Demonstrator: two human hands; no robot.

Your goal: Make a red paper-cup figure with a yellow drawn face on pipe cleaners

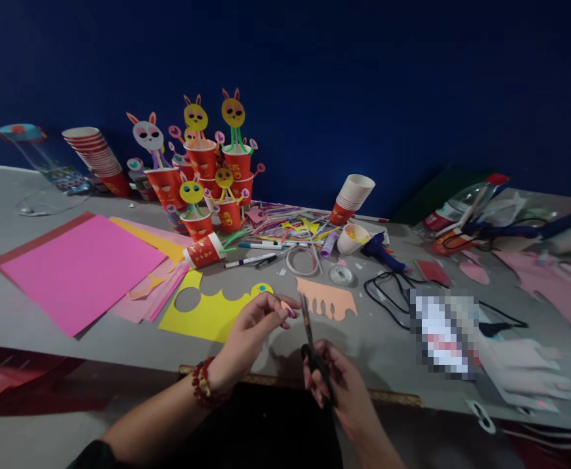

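My left hand [254, 324] hovers over the grey table's near edge with its fingers pinched on a small pink paper scrap [289, 312]. A red bead bracelet [204, 384] circles that wrist. My right hand [336, 384] grips black-handled scissors [309, 342], whose blades point up and away toward the scrap. Just beyond lie a yellow sheet [207, 312] with round cut-outs and a peach paper piece [328, 298] with a scalloped edge.
Red paper cups with rabbit-face toppers [207, 176] stand at the back. Cup stacks [97, 158], pink sheets [77, 270], markers [250, 260], tape rolls [303, 262], a blue glue gun [381, 253] with black cable, and bottles [456, 208] crowd the table.
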